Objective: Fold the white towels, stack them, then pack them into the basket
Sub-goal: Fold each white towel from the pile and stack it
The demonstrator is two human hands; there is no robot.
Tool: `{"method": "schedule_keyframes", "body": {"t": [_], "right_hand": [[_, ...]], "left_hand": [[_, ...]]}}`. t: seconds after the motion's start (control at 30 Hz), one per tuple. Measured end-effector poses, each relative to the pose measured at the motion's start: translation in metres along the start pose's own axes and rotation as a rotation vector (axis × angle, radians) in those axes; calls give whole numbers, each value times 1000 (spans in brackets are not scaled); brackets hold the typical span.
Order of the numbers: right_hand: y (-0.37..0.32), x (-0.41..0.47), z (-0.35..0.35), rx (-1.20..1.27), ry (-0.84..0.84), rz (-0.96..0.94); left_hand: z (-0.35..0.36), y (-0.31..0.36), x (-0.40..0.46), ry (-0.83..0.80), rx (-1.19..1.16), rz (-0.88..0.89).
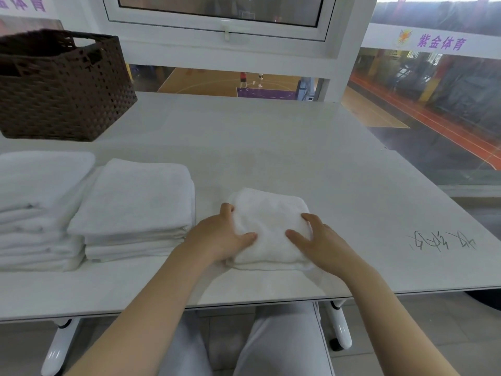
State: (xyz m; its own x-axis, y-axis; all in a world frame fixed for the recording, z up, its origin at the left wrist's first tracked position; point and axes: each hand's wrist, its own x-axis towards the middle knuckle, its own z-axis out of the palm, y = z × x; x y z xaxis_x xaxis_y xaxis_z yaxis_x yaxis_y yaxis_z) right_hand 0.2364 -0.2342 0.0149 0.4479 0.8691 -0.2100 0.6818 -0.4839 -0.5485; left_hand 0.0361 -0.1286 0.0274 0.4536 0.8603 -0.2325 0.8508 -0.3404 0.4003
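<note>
While both hands rest on the folded towel (268, 226) near the front middle of the white table (311, 158), the step in hand looks like flattening or squaring it before it goes onto a pile, and doing that well probably means keeping the palms low and pushing outward from the centre so trapped air leaves and the edges line up. The left hand (225, 234) lies on the towel's left side with its fingers curving round that edge and its thumb flat on top; the right hand (314, 237) is spread, fingers straight and pressing on the right half, gripping nothing. If the towel is to be lifted next, sliding the fingers of both hands beneath the bottom layer would likely keep the folds from slipping, since soft terry sags when held by one side. The towel itself is plain white, thick and fluffy, folded into a compact, roughly square packet of several layers, its near edge a little uneven. Just to its left sits a neat stack of folded towels (135, 207), and touching that, at the left border of the view, a second stack (38, 207). The dark woven basket (65, 99) stands at the far left of the table, well apart from the hands; whether anything is inside I cannot tell
</note>
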Motion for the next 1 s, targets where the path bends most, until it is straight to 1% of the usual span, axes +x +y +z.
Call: {"method": "schedule_keyframes", "body": {"t": [0.07,0.13,0.27,0.33,0.47,0.6,0.77,0.87,1.0], "right_hand": [[1,-2,2,-13,23,-6],[0,-4,7,-22,72,-7],[-1,-5,13,50,179,-25],[-3,-6,10,81,219,-45],[-30,-7,-8,146,307,-119],[-86,-6,-25,217,351,-242],[-167,4,-14,243,324,-389],[-206,9,8,219,253,-453],[-231,9,41,159,131,-475]], "left_hand": [[-3,1,0,-62,-45,-3],[3,3,-2,-66,-142,24],[15,4,-3,39,-432,88],[13,4,-3,106,-509,118],[-17,6,-9,283,-505,177],[-69,-12,-20,478,-538,236],[-126,-61,-34,631,-475,151],[-143,-97,-38,641,-399,73],[-146,-132,-43,567,-330,-73]]}}
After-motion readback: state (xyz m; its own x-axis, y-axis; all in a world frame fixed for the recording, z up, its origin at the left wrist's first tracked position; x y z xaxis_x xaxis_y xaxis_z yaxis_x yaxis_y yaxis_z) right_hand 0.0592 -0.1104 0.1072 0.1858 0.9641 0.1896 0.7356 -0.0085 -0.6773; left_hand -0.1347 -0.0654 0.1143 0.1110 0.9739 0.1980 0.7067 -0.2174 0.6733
